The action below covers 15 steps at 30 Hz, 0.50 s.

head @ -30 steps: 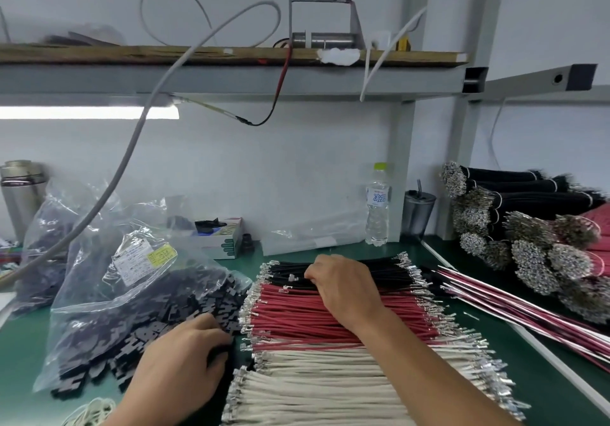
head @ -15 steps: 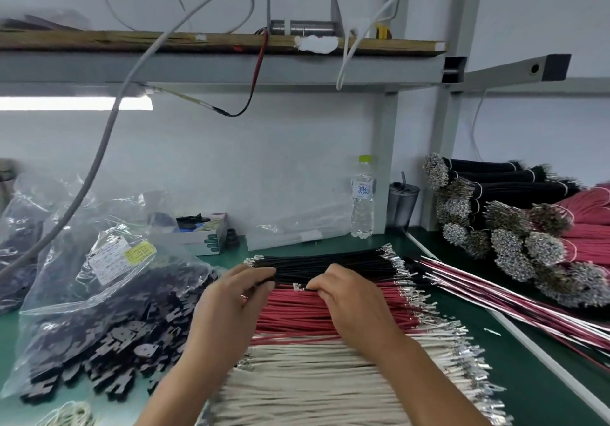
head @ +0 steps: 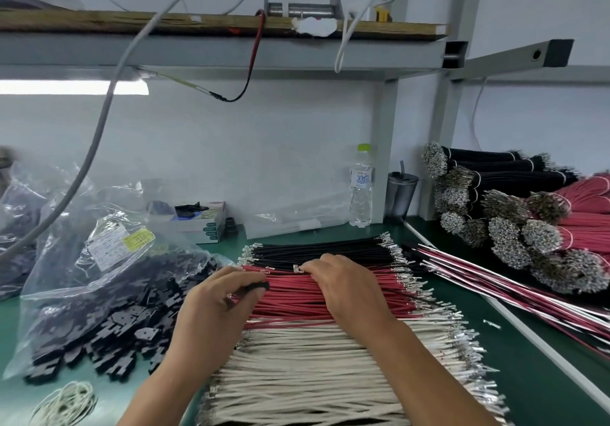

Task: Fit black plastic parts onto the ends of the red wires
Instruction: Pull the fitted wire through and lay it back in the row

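While both hands sit over the middle of the green bench top (head: 515, 353), the left hand (head: 218, 306) has its fingers curled round a small black plastic part (head: 259, 286), pinching it right above the left end of the red wires (head: 297, 303). The right hand (head: 350, 287) is knuckles-up with the fingers curled down at the line where the red wires meet the black wires (head: 317, 250), and it looks like it's pinching a wire with a shiny metal terminal (head: 298, 269) poking out just past the fingertips, though which colour wire that one is, I can't tell. The wires lie in a flat stack in three bands: black at the back, red in the middle, white wires (head: 313, 369) nearest the camera, all with silvery terminals sticking out at both ends. Just left of the stack there's a clear plastic bag (head: 99, 260) lying open, with a big heap of black plastic parts (head: 109, 330) spilling out toward the left hand. Over on the right, well apart from the hands, there's a long loose run of red and white wires (head: 495, 283), and behind that a pile of tied bundles (head: 515, 214) of black and red wire with bristly metal ends. At the back by the wall stand a water bottle (head: 362, 188) and a dark cup (head: 401, 194) just beside it, plus a small box (head: 201, 221) further left.
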Available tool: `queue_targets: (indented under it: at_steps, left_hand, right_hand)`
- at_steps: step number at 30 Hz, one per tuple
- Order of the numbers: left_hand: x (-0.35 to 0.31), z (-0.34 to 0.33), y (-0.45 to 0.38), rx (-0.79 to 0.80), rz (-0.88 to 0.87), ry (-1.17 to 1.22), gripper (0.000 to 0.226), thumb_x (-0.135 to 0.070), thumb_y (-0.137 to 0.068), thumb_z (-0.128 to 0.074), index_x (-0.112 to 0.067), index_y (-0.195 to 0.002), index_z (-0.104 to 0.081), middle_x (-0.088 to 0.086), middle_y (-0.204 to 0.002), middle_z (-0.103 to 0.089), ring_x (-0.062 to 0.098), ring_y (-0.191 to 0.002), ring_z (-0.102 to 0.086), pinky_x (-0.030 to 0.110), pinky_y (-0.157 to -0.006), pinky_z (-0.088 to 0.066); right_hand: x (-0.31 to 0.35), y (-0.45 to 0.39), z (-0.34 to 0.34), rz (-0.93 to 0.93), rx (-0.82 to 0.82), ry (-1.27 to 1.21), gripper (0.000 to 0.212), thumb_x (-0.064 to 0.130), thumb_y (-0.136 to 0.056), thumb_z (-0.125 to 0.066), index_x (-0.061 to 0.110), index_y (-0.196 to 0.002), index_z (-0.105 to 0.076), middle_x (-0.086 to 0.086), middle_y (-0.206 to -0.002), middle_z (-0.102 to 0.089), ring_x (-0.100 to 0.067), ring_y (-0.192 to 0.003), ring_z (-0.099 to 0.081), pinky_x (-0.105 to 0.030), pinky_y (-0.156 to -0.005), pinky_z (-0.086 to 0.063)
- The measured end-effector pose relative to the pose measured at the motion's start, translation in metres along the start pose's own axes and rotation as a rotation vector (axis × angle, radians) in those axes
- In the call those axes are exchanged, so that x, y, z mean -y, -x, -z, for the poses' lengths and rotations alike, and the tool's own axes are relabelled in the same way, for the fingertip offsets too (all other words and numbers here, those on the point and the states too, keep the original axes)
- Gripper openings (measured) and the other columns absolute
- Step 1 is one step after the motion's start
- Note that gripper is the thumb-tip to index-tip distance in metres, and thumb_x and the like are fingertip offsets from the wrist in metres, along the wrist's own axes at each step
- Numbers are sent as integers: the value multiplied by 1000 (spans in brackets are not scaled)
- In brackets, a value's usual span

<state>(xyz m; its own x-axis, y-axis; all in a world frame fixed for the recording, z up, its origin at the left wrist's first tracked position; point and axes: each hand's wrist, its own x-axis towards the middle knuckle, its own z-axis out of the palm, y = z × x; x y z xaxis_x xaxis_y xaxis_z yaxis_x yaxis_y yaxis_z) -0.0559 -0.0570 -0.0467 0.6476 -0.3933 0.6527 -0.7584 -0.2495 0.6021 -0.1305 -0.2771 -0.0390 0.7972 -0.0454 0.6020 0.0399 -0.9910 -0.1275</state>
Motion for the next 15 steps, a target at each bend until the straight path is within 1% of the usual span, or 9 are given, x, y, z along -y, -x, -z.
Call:
queue_targets:
  at_steps: [2, 4, 7, 9, 11, 12, 13, 14, 15]
  left_hand:
    - [-1, 0, 0, -16, 21, 1, 29, -9, -87, -80, -32, -104, -81, -26, -101, -72, 5, -84, -69, 7, -67, -48]
    - [-3, 2, 0, -21, 28, -8, 29, -9, -89, -78, -32, -107, -80, -26, -100, -71, 6, -79, -68, 11, -64, -48]
    - [-10, 9, -9, 26, 33, -76, 32, -13, -95, -71, -40, -111, -78, -21, -93, -68, 9, -74, -65, 27, -61, -51]
    - [-18, 8, -30, 135, 87, -175, 33, -17, -98, -64, -45, -110, -76, -22, -89, -65, 1, -74, -63, 25, -62, -49]
    - [-27, -1, -57, 260, 187, -222, 31, -18, -94, -62, -43, -98, -80, -25, -84, -65, -3, -67, -60, 21, -64, -47]
    - [-30, -8, -67, 305, 241, -203, 27, -20, -91, -63, -39, -80, -80, -21, -73, -62, 0, -57, -55, 21, -60, -44]
    - [-32, -15, -75, 332, 277, -196, 29, -24, -88, -65, -29, -60, -71, -14, -59, -52, 9, -48, -43, 23, -54, -37]
    - [-33, -21, -82, 348, 296, -201, 40, -27, -87, -69, -18, -50, -56, -7, -51, -40, 15, -47, -32, 26, -51, -29]
    - [-32, -26, -88, 367, 305, -212, 46, -29, -87, -72, -9, -51, -53, -1, -51, -34, 17, -49, -27, 27, -51, -25]
  right_hand:
    - [2, -1, -2, 12, 4, 29, 50, 1, -97, -53, 34, -134, -59, 11, -94, -58, -10, -83, -51, -25, -60, -40]
    - [5, -3, -2, 23, -10, 23, 55, -3, -94, -53, 33, -136, -59, 10, -97, -60, -10, -86, -52, -23, -62, -39]
    - [8, -7, 1, 24, -65, -59, 39, 6, -98, -57, 30, -126, -68, 10, -96, -61, -9, -89, -56, -26, -67, -51]
    - [8, -8, 1, 19, -117, -118, 30, 8, -95, -64, 26, -116, -75, 9, -90, -60, -10, -86, -56, -31, -67, -54]
    - [7, -8, 0, 24, -144, -162, 29, 5, -93, -68, 24, -113, -77, 6, -88, -59, -13, -84, -56, -32, -66, -54]
    - [6, -8, 0, 23, -154, -187, 29, 5, -93, -69, 24, -112, -77, 5, -88, -58, -13, -82, -56, -32, -65, -53]
    - [5, -7, 0, 21, -168, -208, 28, 5, -92, -71, 24, -112, -78, 5, -87, -56, -13, -80, -55, -30, -64, -51]
    - [4, -7, 0, 19, -185, -221, 27, 6, -91, -72, 24, -110, -78, 6, -86, -55, -12, -78, -54, -27, -63, -49]
    - [3, -7, 1, 19, -204, -234, 25, 6, -90, -73, 23, -108, -79, 6, -85, -55, -11, -77, -54, -26, -64, -49]
